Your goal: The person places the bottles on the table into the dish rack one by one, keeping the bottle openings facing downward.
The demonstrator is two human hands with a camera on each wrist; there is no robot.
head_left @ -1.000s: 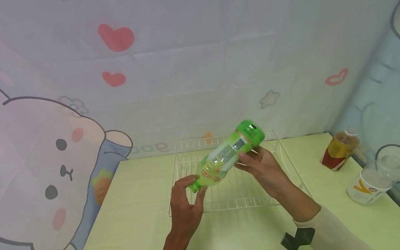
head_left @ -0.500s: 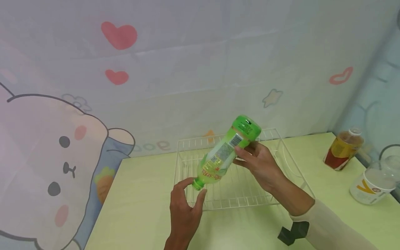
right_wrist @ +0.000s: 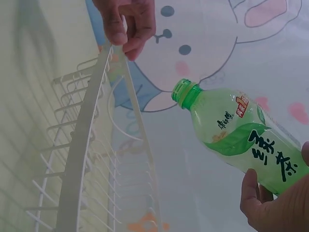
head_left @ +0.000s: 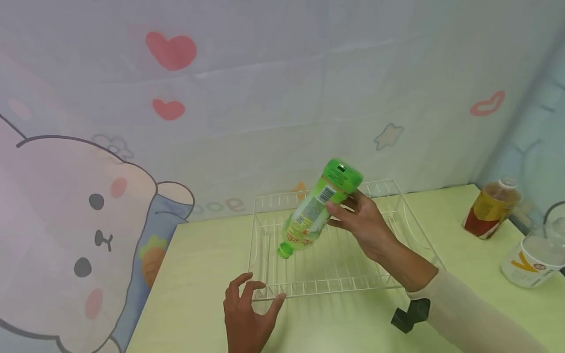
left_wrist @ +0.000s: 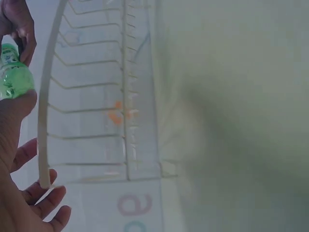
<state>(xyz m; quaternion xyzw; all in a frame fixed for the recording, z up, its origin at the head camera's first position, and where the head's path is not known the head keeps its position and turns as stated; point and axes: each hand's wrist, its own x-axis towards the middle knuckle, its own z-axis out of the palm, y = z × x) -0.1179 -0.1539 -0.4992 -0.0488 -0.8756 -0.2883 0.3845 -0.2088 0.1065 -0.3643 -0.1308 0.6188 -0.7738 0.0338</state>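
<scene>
A green tea bottle (head_left: 311, 213) with a green-and-white label is tilted in the air above a white wire rack (head_left: 328, 288), its base up to the right and its green neck down to the left. My right hand (head_left: 362, 223) grips its lower body; in the right wrist view the fingers and thumb (right_wrist: 285, 205) hold the label side. My left hand (head_left: 249, 309) is at the rack's front left corner, thumb and fingers spread apart, holding nothing. The left wrist view has its fingertips (left_wrist: 50, 198) beside the rack's rim; contact is hard to tell.
On the right of the light green table (head_left: 198, 274) stand a red and yellow labelled drink bottle (head_left: 490, 211) and a white tub (head_left: 527, 264). A cartoon-printed curtain (head_left: 265, 122) hangs behind the table and rack.
My left hand has left the bottle's neck and moved down and left to the rack's front corner. The bottle, held in my right hand, has shifted slightly up and tilted a little more upright.
</scene>
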